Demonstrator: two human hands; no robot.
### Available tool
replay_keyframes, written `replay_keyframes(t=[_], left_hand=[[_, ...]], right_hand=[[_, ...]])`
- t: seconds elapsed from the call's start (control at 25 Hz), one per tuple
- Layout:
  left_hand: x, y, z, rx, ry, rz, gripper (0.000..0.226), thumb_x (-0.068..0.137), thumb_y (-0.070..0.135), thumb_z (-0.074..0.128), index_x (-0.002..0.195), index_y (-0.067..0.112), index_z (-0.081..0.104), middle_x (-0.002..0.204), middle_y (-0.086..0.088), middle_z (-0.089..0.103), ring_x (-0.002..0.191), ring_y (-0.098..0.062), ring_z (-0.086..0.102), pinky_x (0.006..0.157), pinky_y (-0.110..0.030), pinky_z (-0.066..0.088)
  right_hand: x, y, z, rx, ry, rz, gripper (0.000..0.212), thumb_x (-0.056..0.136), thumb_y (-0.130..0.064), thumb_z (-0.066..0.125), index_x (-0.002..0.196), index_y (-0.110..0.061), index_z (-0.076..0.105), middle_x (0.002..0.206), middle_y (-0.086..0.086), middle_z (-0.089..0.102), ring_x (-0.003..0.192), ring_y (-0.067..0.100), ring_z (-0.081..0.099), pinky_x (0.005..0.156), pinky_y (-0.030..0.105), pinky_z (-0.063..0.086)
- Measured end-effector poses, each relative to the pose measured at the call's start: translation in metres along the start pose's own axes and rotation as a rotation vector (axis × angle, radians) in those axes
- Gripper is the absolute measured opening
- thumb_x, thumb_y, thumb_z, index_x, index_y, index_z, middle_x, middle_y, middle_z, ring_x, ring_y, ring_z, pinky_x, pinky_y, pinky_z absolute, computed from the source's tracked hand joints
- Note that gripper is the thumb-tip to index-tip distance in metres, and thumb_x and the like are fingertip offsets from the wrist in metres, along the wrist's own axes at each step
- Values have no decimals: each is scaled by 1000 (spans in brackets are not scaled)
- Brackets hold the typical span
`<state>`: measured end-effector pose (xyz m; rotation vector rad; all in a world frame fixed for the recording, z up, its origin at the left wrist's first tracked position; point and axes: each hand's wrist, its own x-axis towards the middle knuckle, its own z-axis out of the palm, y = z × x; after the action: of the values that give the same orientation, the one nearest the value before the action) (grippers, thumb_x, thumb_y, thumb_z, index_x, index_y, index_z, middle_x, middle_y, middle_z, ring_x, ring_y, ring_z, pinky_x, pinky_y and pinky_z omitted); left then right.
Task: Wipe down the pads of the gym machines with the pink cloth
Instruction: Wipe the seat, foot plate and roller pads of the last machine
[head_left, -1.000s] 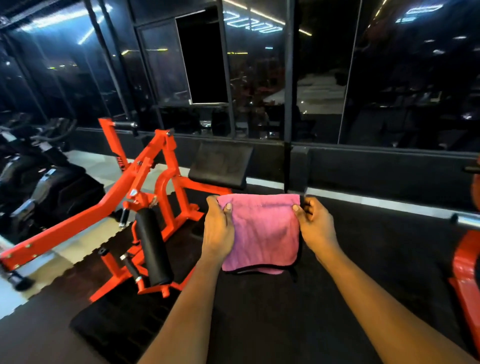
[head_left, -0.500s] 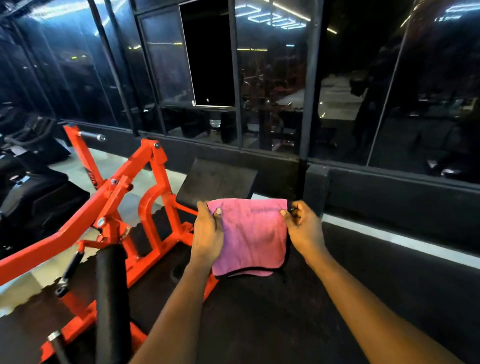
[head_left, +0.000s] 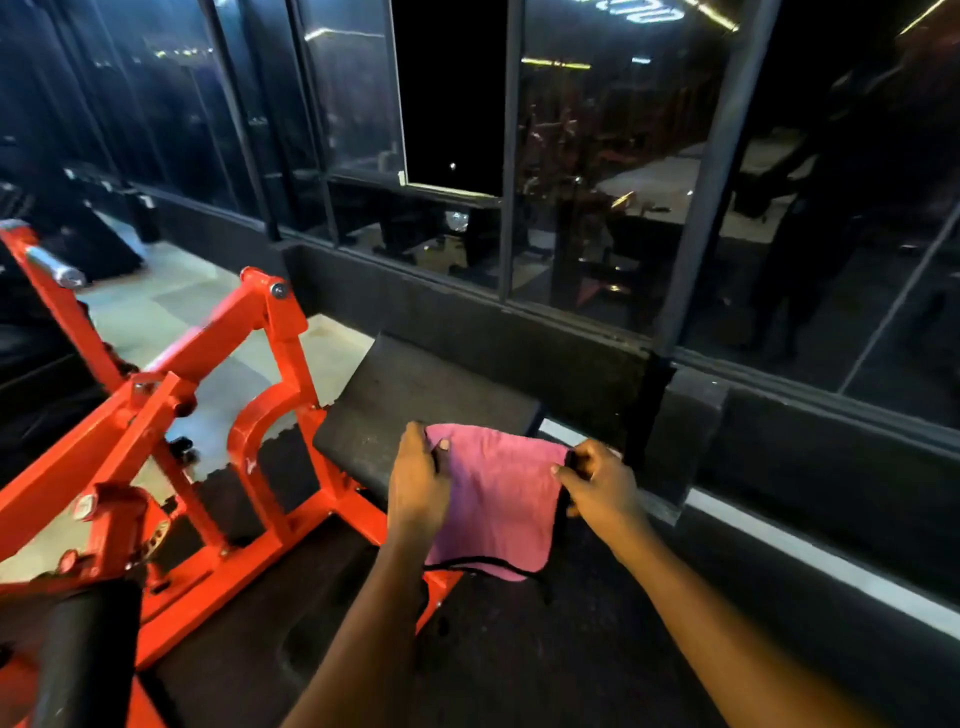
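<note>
I hold the pink cloth (head_left: 498, 493) stretched out in the air in front of me. My left hand (head_left: 418, 480) pinches its upper left corner and my right hand (head_left: 600, 483) pinches its upper right corner. The cloth hangs flat, with a dark edge along its bottom. Just behind it and to the left is a tilted black pad (head_left: 410, 400) of an orange gym machine (head_left: 171, 395). A black roller pad (head_left: 72, 654) of the same machine shows at the lower left.
A low black wall (head_left: 519, 338) with tall glass windows (head_left: 597, 156) runs behind the machine. A white stripe (head_left: 810, 551) lines the dark rubber floor (head_left: 545, 660) at right. Pale floor tiles (head_left: 156, 306) and dark equipment (head_left: 98, 239) lie at far left.
The view has moved closer to the orange machine and its tilted black pad. Both hands keep hold of the cloth's top corners.
</note>
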<state>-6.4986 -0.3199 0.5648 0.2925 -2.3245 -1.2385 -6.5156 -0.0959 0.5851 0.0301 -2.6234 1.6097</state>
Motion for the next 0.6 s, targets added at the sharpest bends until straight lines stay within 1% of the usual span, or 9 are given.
replay_keyframes(t=[0.12,0.24,0.32,0.36,0.4,0.44,0.52,0.56,0.6], left_hand=[[68,-11,32,116,-4,6,21,98,18,55,115,5,53,109,-17,59,99,-38,58,82,-45,47],[124,-21,62,170,39,32,19,93,12,57,112,14,57,106,-11,57,94,-36,59,76,-42,48],[164,-29,94,227,88,46,25,92,14,58,116,22,58,106,-7,56,101,-34,57,79,-42,47],[182,-34,115,295,93,4,30,94,20,58,124,26,57,112,-6,54,109,-33,53,85,-45,45],[196,-41,139,372,91,-89,39,96,29,56,135,32,52,122,-6,51,119,-32,47,92,-50,41],[206,-49,163,449,77,-214,51,97,40,53,146,37,41,135,-5,45,128,-30,40,99,-55,35],[205,-63,211,511,-22,-392,74,92,64,40,156,44,9,160,-9,22,147,-31,20,113,-62,21],[200,-68,237,494,-79,-456,81,87,75,31,153,46,-5,166,-11,6,152,-32,5,117,-63,12],[196,-71,260,462,-113,-538,84,83,81,26,150,48,-13,167,-8,-10,153,-32,-9,118,-64,3]], right_hand=[[74,14,14,39,-102,75,15,86,-14,76,92,-14,62,89,9,68,72,22,71,55,39,62],[144,32,30,19,-264,119,12,86,-7,71,87,-12,60,84,16,69,65,23,72,57,37,62],[199,52,42,18,-430,122,15,89,-1,66,89,-11,55,82,16,68,64,24,72,56,32,60],[226,65,47,15,-501,126,17,90,1,64,87,-12,54,81,16,67,65,25,71,53,26,56],[254,79,53,-9,-542,109,20,90,2,65,84,-14,54,80,14,65,65,25,69,51,21,52],[281,95,58,-31,-553,74,23,89,2,67,79,-15,55,77,12,64,66,24,65,52,19,47],[322,124,66,-32,-453,38,25,86,6,70,77,-15,61,75,5,63,71,21,59,63,24,45],[342,140,71,4,-430,40,17,87,7,69,85,-10,66,82,6,66,79,21,59,72,27,45],[358,150,77,18,-454,19,11,90,3,66,100,-2,69,97,9,67,91,22,59,82,29,45]])
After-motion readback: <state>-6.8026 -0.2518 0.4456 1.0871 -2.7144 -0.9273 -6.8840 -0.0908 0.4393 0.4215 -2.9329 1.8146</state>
